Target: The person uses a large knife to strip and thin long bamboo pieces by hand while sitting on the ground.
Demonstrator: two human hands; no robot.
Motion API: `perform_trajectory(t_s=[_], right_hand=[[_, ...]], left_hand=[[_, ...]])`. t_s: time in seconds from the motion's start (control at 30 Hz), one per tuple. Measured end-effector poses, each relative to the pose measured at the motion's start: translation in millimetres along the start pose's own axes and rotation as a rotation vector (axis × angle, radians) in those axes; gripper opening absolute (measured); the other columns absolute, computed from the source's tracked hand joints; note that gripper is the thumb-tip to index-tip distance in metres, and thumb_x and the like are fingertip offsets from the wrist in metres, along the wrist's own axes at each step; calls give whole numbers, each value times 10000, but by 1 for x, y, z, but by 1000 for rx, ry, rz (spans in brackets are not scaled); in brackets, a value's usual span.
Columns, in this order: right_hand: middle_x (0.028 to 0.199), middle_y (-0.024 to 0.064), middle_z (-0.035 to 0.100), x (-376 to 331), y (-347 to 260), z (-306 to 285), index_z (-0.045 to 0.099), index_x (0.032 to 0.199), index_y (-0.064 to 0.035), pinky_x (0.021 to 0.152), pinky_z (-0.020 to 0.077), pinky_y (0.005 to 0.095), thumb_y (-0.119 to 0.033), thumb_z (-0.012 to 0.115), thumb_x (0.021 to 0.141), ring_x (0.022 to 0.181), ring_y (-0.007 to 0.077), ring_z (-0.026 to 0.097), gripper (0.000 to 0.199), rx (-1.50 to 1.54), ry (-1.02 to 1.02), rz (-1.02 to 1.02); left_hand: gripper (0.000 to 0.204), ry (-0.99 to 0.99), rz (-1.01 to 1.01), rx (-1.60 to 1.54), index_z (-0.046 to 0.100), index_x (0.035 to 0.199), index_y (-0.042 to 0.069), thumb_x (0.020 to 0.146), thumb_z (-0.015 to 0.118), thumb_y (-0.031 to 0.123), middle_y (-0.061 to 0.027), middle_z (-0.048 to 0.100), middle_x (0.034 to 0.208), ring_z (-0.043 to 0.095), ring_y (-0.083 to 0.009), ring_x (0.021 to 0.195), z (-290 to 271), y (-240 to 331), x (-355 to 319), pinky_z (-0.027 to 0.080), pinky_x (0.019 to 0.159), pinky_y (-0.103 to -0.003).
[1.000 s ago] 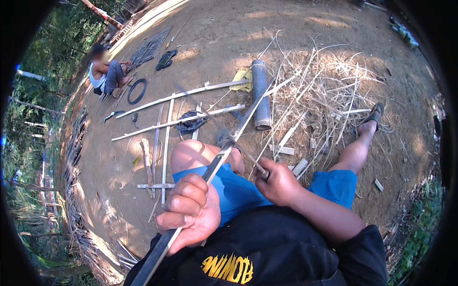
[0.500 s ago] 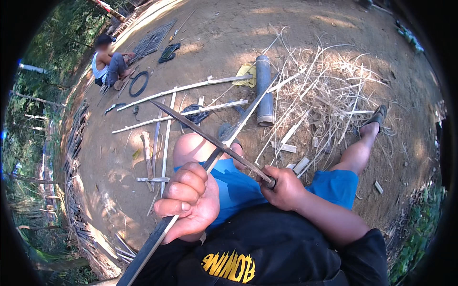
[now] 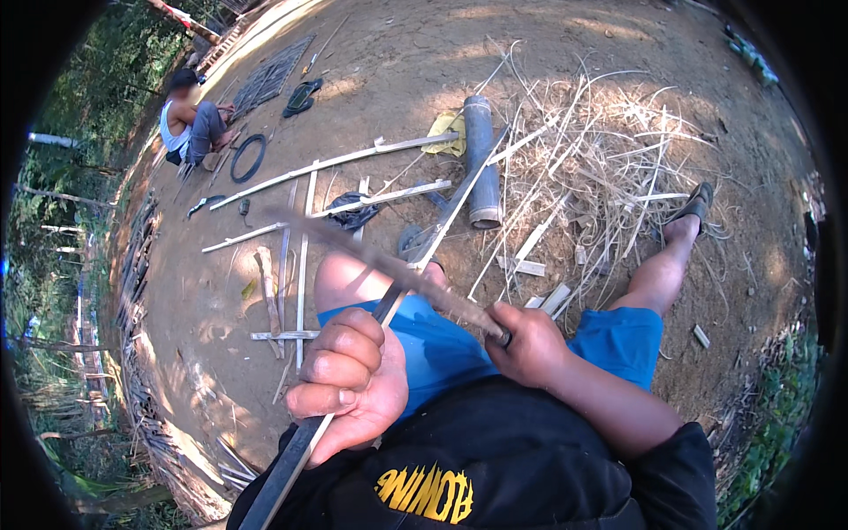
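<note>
My left hand (image 3: 352,382) grips a long thin bamboo strip (image 3: 459,203) that runs from my lap up and right toward the pile of shavings. My right hand (image 3: 528,343) holds the handle of a long knife (image 3: 380,258). Its blurred blade slants up and left, crossing over the strip just above my left knee. I sit on the dirt in blue shorts, legs spread.
A thick bamboo tube (image 3: 481,159) lies ahead, next to a heap of dry bamboo shavings (image 3: 601,168). Split bamboo slats (image 3: 327,163) lie on the dirt to the left. Another person (image 3: 190,124) sits far left near a black ring (image 3: 247,157).
The knife blade has swung from lying along the strip to slanting up and left across it. My left hand has stayed gripping the strip.
</note>
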State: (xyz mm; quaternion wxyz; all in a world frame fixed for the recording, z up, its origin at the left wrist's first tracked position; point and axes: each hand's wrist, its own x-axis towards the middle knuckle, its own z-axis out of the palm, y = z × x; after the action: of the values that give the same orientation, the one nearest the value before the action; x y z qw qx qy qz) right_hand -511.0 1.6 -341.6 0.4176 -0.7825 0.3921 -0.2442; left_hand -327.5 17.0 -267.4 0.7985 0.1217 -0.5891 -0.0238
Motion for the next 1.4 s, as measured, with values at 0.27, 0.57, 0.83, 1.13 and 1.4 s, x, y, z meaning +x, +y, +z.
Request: perform_trajectory(t_s=[0.27,0.57,0.83,1.13,1.4], right_hand=[[779,201,643,5,13,5,597,938,-22,666,511,407,-76,630,778,741,368,660,172,13,-58,92],[729,200,623,28,17,1,613,961,-34,652,497,435,-98,631,780,717,359,650,193,-32,-13,66],[889,232,656,64,74,-6,627,1018,-44,783,498,451,-132,574,795,874,390,641,245,-24,-43,435],[889,235,654,31,11,-18,570,1085,-3,795,494,462,-181,609,821,890,402,636,321,102,-58,354],[908,246,653,15,-25,-29,521,1132,24,794,490,481,-203,605,851,915,415,629,371,167,-130,315]], left_hand=[[557,-17,46,-36,392,820,71,973,314,602,6,319,575,254,-102,431,-2,-1,-3,230,419,-285],[552,19,-88,-15,370,753,142,941,328,659,28,255,578,209,-90,475,-4,16,23,213,490,-267],[529,159,-203,42,425,763,131,896,483,640,37,286,571,233,-87,496,-14,32,64,246,513,-255],[501,153,-341,-225,476,749,103,885,559,578,40,304,579,304,-87,490,-40,52,172,277,520,-250],[557,175,-383,-162,489,724,86,909,463,612,17,333,579,304,-106,475,-41,21,188,273,494,-252]])
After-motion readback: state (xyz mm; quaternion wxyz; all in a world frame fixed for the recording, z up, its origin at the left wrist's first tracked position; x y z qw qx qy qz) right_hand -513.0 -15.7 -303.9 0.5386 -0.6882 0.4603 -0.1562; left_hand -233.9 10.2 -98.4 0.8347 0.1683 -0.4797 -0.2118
